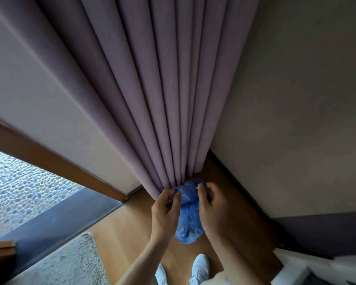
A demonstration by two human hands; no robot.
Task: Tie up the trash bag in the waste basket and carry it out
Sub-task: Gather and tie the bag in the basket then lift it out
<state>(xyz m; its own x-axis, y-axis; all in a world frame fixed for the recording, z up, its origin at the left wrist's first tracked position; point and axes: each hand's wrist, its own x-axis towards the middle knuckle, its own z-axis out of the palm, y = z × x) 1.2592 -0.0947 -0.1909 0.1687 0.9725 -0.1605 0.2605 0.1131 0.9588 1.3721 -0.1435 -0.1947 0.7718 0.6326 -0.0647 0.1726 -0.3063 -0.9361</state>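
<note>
**Blue bag held up in both hands, its neck being worked**

The person stands on the wooden floor (132, 239) facing a corner, with the blue trash bag (188, 221) lifted clear of the ground between the two hands; no waste basket shows anywhere in view, so the bag looks to be already out of it. The left hand (165, 210) has its fingers curled onto the film at the bag's upper left; the right hand (213, 206) pinches the gathered plastic on the upper right; both are closed on the bag, not loose. Held this way, one hand to each side of the neck, they seem placed to draw the top into a knot, and there is a twisted waist in the plastic just between them; whether a knot is already formed I cannot tell.

The bag is thin, crinkled, slightly see-through plastic; its lower part hangs in a small rounded lump, suggesting light contents; the top bunches into soft folds. Right behind it falls a mauve curtain (152, 89), heavy matte cloth in deep regular pleats, its hem close to the hands. To the left a wooden door frame (56, 161) opens onto pebbled paving (12, 186); a speckled mat (70, 264) lies inside the threshold; white shoes (199, 266) show below the bag.
</note>
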